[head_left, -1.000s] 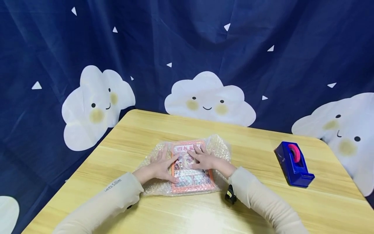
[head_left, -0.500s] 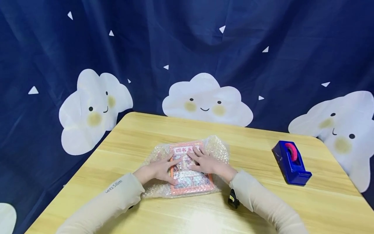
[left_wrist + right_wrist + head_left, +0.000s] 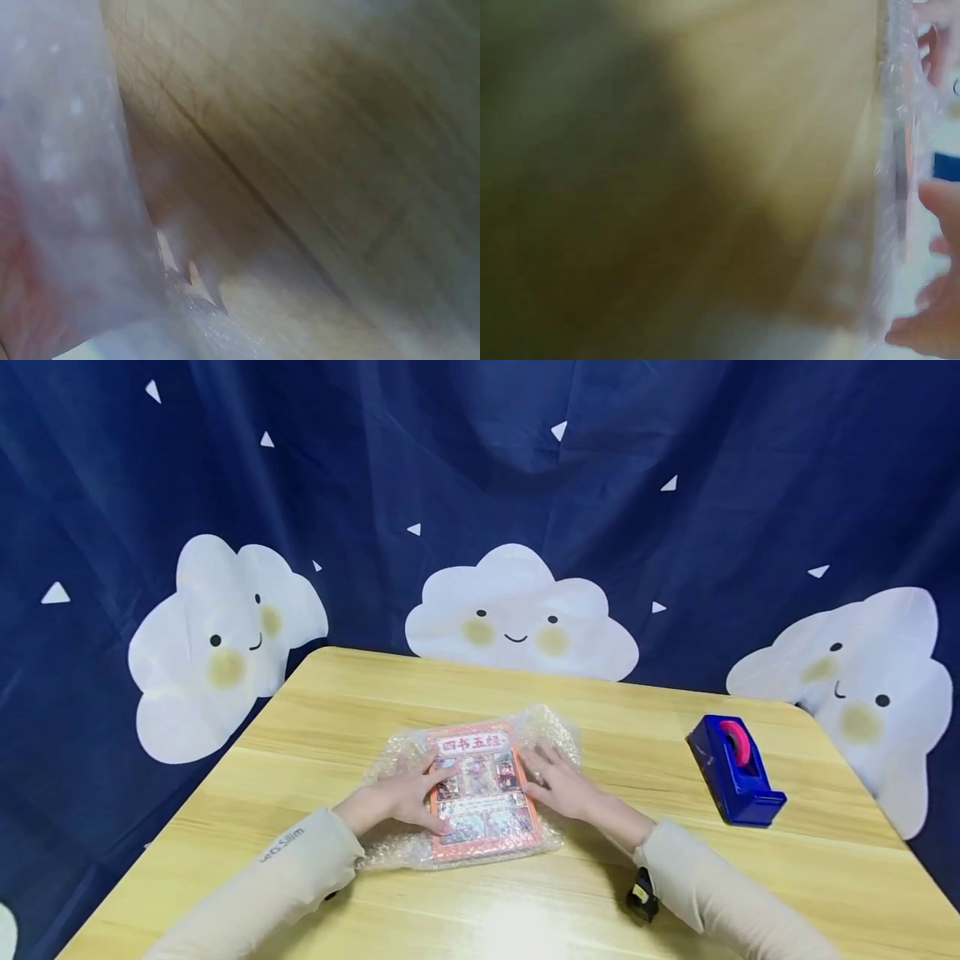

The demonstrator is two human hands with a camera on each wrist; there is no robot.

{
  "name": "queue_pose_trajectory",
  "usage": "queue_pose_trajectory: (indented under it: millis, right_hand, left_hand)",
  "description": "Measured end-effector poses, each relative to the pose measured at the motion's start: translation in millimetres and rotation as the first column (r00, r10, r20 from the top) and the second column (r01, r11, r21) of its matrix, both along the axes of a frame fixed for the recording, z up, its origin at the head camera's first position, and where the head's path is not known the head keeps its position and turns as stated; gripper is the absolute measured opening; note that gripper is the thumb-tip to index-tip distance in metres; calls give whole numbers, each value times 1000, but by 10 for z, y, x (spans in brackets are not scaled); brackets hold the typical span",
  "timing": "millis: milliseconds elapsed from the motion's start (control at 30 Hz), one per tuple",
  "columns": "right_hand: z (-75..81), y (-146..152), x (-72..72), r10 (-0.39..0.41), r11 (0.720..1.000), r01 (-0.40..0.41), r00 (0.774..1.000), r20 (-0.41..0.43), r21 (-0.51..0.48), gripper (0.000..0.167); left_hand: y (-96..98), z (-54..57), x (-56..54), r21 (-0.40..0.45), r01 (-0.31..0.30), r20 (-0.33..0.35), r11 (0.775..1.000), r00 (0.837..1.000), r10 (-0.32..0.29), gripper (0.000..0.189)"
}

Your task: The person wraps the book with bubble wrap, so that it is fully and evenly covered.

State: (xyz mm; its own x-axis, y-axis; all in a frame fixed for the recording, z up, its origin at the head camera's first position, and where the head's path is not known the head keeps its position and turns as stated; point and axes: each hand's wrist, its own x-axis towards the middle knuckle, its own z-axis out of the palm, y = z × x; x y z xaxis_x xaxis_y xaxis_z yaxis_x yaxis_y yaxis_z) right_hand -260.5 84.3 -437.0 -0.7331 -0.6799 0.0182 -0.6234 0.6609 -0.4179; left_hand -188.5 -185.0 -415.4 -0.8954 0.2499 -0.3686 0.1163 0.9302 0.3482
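An orange-bordered book [image 3: 480, 793] with red characters and small pictures on its cover lies in bubble wrap [image 3: 551, 727] on the table. My left hand [image 3: 401, 797] rests with spread fingers on the wrap at the book's left side, its thumb and a finger reaching over the cover. At the book's right edge is my right hand [image 3: 566, 787], fingers spread over the wrap. In the right wrist view the wrapped edge [image 3: 900, 187] runs beside the right hand's fingers [image 3: 934, 330]. The left wrist view shows blurred plastic wrap [image 3: 82, 165] close up over the table.
A blue tape dispenser [image 3: 742, 785] with a pink roll of tape [image 3: 736, 743] stands at the right of the wooden table [image 3: 360, 685]. Behind the table hangs a dark blue curtain [image 3: 360, 452] printed with smiling clouds.
My right hand has slid right, off the middle of the cover to the book's right edge, uncovering the pictures there. My left hand stays on the left side. The view has shifted slightly.
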Motion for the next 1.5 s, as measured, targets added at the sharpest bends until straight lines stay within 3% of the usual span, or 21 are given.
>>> queue_pose_trajectory:
  millis: [133,233,300,333,367,467,500,533,567,600,633,667,733,767,800,833,900,1000,1100,1200,1500]
  right_hand:
    - [-20,169,-28,-149,967,169,982,114,-193,65]
    - [7,268,-70,-216,902,305,932,291,-307,68]
    - [20,328,-98,-207,828,402,867,454,-390,72]
    - [19,352,-111,-188,775,457,826,531,-436,74]
    - [17,375,-125,-158,715,514,778,608,-473,75]
    - [-43,438,-184,53,503,643,644,763,-578,75]
    - [-57,445,-202,109,459,675,602,791,-578,71]
    - [-69,443,-219,149,431,701,565,811,-568,67]
    - [-73,438,-231,174,435,712,534,827,-551,62]
    - [-80,429,-239,185,458,707,517,836,-539,57]
    - [-61,402,-231,145,521,684,519,843,-511,54]
    - [-56,381,-232,123,595,628,547,828,-503,52]
    - [-47,334,-219,90,747,437,680,728,-501,39]
    - [-47,312,-216,85,806,328,760,644,-493,39]
    - [-47,291,-215,92,851,213,839,536,-480,39]
    - [-47,271,-216,103,886,109,901,421,-451,33]
    - [-43,235,-224,135,919,-28,959,248,-392,31]
    - [-25,204,-253,170,941,-113,973,158,-319,63]
    - [7,184,-291,194,951,-134,960,201,-277,88]
    - [22,157,-343,205,959,-146,949,238,-244,97]
    - [97,-1,-403,307,951,-288,926,219,-116,111]
  left_hand:
    - [-22,18,2,13,-13,-14,1000,1000,13,94]
    - [-33,24,2,26,-13,-15,1000,1000,13,94]
    - [-38,23,4,28,-13,-15,1000,1000,14,95]
    - [-40,22,5,25,-14,-15,1000,1000,14,95]
    - [-41,18,5,22,-15,-16,1000,1000,15,94]
    - [-42,15,9,10,-21,-17,1000,1000,21,94]
    - [-42,12,11,8,-23,-17,1000,1000,23,94]
    - [-41,12,14,5,-23,-16,1000,1000,23,94]
    - [-40,10,17,5,-22,-15,1000,1000,22,94]
    - [-39,9,21,5,-21,-13,1000,1000,21,95]
    - [-38,10,25,8,-20,-14,1000,1000,20,95]
    - [-37,9,28,7,-20,-11,1000,1000,20,94]
    - [-33,13,34,4,-19,-7,1000,1000,19,94]
    - [-30,16,37,7,-18,-5,1000,1000,18,94]
    - [-26,20,38,9,-18,-3,1000,1000,18,94]
    - [-20,23,39,13,-18,-2,1000,1000,18,94]
    - [-8,30,40,17,-18,-2,1000,1000,18,94]
    - [8,33,38,18,-18,-4,1000,1000,18,94]
    - [17,27,36,19,-18,-7,1000,1000,18,94]
    - [17,17,36,23,-21,-9,1000,1000,21,94]
    - [10,4,32,28,-17,-9,999,1000,17,94]
